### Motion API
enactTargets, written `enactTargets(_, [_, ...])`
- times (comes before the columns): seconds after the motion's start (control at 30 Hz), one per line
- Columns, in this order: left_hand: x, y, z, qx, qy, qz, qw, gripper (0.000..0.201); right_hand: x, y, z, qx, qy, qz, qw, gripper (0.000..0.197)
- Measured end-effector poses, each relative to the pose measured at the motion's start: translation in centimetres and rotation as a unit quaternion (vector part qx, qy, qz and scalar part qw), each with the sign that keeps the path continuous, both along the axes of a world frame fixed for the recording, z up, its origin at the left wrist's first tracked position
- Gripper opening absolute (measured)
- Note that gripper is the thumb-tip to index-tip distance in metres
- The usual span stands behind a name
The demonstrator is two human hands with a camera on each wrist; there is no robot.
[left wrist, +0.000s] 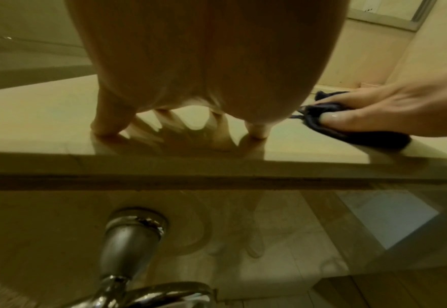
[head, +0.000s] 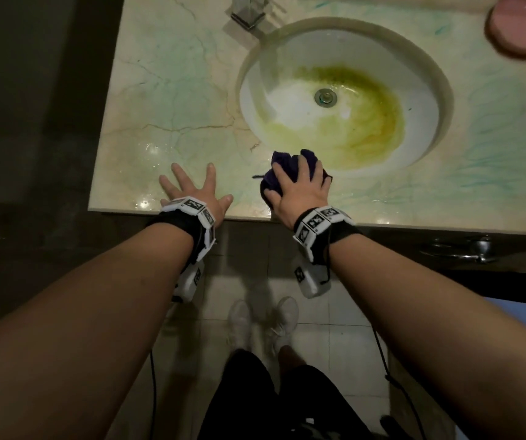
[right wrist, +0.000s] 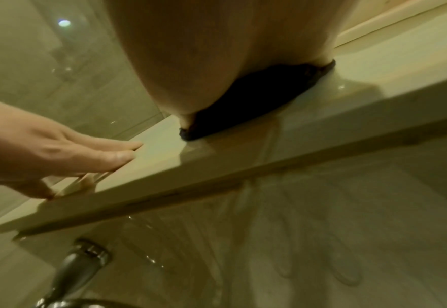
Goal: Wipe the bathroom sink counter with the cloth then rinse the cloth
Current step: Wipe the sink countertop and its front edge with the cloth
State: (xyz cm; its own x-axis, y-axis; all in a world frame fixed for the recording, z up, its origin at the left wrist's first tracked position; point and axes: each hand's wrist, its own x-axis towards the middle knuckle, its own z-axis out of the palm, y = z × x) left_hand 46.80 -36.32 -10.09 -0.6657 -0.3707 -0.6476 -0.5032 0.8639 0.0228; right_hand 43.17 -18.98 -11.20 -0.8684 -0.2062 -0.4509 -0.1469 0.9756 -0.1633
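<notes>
A dark purple cloth [head: 282,158] lies bunched on the marble counter [head: 172,100], at the front rim of the sink [head: 287,58]. My right hand [head: 300,188] sits on top of it, fingers curved over the bundle and thumb against its left side. The left wrist view shows that thumb pressed into the cloth [left wrist: 362,137] near the counter's front edge. My left hand [head: 196,190] rests flat on the wet counter to the left, fingers spread and holding nothing. In the right wrist view the cloth [right wrist: 243,104] shows under my palm, with the left hand [right wrist: 72,154] beside it.
The white basin carries a yellow-green stain around the drain [head: 326,96]. A metal faucet [head: 249,11] stands at the back left of the sink. A pink round object [head: 522,25] sits at the back right. A chrome cabinet handle [head: 465,249] projects below the counter edge.
</notes>
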Motion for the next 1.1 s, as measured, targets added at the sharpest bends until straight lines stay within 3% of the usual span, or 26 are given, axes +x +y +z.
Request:
enactTargets(0.1, [0.1, 0.1, -0.2, -0.003, 0.014, -0.002, 1.0, 0.074, 1.1, -1.8, 0.1, -0.005, 0.01, 0.005, 1.0, 0.06])
enactTargets(0.23, [0.2, -0.1, -0.6, 0.003, 0.023, -0.008, 1.0, 0.074, 2.9, 0.8, 0.1, 0.009, 0.014, 0.074, 0.997, 0.058])
enactTargets(0.37, [0.4, -0.5, -0.7, 0.012, 0.031, -0.015, 0.999, 0.074, 1.3, 1.9, 0.1, 0.009, 0.026, -0.011, 1.0, 0.058])
enactTargets(0.5, [0.4, -0.5, -0.7, 0.023, 0.03, -0.019, 0.999, 0.076, 0.3, -2.2, -0.2, 0.012, 0.01, -0.092, 0.996, 0.06])
enactTargets(0.6, [0.3, -0.5, -0.7, 0.023, 0.036, -0.02, 0.999, 0.075, 2.3, -3.1, 0.0, 0.013, 0.005, -0.018, 1.0, 0.059])
enactTargets(0.7, [0.4, -0.6, -0.8, 0.024, 0.037, -0.02, 0.999, 0.076, 3.6, -0.3, 0.1, 0.027, 0.017, 0.026, 0.999, 0.059])
enactTargets(0.8, [0.4, -0.7, -0.9, 0.024, 0.041, -0.021, 0.999, 0.075, 2.4, 1.7, 0.3, 0.025, 0.016, -0.025, 0.999, 0.059])
enactTargets(0.93, [0.3, -0.5, -1.0, 0.021, 0.039, -0.018, 0.999, 0.075, 0.6, -0.9, -0.2, 0.02, 0.012, -0.102, 0.995, 0.06])
enactTargets(1.1, [0.2, -0.3, -0.8, 0.018, 0.035, -0.015, 0.999, 0.076, 2.5, -1.0, -0.2, 0.003, 0.02, 0.002, 1.0, 0.059])
